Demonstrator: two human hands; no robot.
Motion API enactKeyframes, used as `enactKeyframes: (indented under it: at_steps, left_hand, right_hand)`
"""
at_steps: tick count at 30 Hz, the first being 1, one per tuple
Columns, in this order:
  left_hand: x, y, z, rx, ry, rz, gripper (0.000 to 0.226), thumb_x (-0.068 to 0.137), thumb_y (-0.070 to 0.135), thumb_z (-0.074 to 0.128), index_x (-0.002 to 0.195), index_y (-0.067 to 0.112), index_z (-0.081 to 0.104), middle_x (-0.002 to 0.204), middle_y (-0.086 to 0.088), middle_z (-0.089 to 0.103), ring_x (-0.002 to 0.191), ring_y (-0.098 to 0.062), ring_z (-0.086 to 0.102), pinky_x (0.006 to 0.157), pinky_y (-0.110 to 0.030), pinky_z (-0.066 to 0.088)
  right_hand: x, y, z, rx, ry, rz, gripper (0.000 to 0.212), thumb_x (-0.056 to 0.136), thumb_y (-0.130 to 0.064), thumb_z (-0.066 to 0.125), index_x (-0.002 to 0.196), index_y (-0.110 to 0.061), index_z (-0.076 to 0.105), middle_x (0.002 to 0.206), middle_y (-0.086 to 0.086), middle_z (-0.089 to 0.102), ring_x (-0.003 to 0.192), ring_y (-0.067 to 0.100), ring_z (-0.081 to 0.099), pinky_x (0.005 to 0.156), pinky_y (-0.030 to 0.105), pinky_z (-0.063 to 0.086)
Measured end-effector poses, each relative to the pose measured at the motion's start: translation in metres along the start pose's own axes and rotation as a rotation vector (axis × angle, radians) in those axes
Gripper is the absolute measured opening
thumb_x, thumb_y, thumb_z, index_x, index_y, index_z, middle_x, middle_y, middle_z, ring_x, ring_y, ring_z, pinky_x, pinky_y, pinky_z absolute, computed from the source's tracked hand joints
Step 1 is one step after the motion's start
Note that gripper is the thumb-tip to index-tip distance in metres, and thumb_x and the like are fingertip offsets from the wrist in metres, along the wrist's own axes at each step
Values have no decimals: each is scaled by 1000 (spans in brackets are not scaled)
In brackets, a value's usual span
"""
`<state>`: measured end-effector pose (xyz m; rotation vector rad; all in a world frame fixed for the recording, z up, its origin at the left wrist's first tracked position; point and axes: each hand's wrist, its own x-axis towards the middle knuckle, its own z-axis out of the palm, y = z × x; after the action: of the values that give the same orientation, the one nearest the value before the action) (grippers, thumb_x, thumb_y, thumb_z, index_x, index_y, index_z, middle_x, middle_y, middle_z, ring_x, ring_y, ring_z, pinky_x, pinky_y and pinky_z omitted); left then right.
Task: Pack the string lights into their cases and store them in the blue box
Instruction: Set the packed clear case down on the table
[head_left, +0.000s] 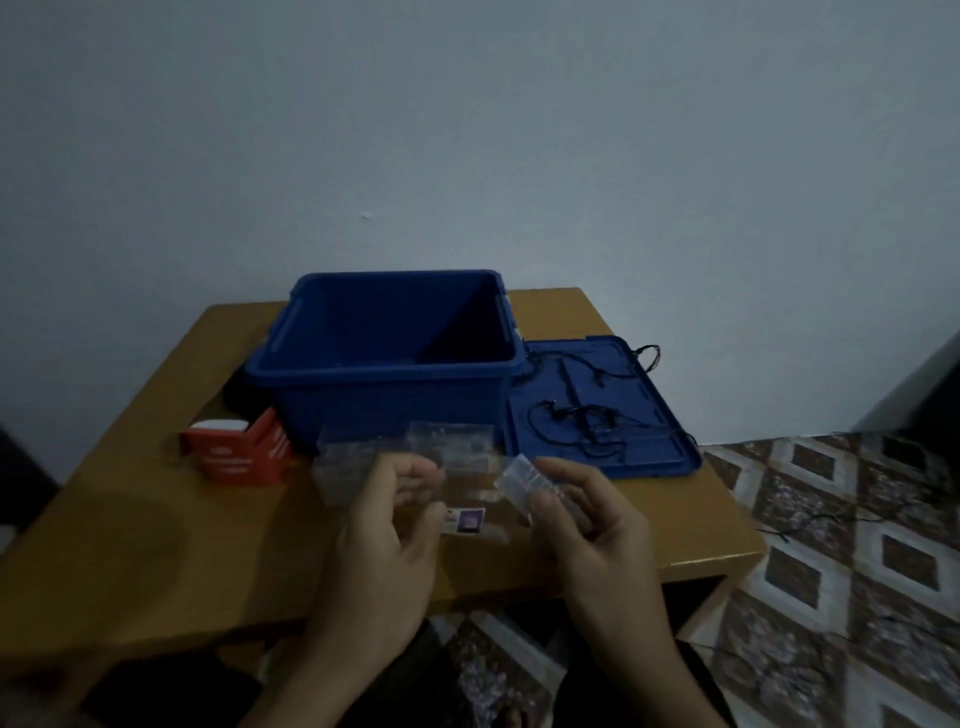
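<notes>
Open blue box at frame centre on the worktop, its lid flat to the right. Black string lights lie loose on the lid. Right hand, lower centre, pinches a clear case. Left hand has its fingers curled beside a second case; the grip is blurred and cannot be told.
</notes>
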<state>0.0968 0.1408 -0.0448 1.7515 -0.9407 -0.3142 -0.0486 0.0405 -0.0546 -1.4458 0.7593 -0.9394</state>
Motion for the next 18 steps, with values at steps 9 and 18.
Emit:
enactKeyframes:
  at_steps: [9, 18]
  left_hand:
    - [4, -44, -15, 38, -100, 152, 42, 96, 8, 60, 131, 32, 59, 109, 17, 62, 110, -5, 60, 89, -16, 50]
    - [4, -56, -19, -49, -208, 94, 37, 96, 32, 58, 134, 34, 57, 122, 18, 66, 119, -4, 58, 98, -31, 50]
  right_hand:
    - [9, -2, 6, -299, -89, -145, 17, 96, -27, 65, 109, -37, 68, 93, -10, 73, 85, 11, 70, 70, 41, 61]
    - [37, -7, 20, -724, -262, -526, 25, 98, -27, 64, 121, -37, 65, 103, -19, 66, 95, 2, 49, 71, 20, 36]
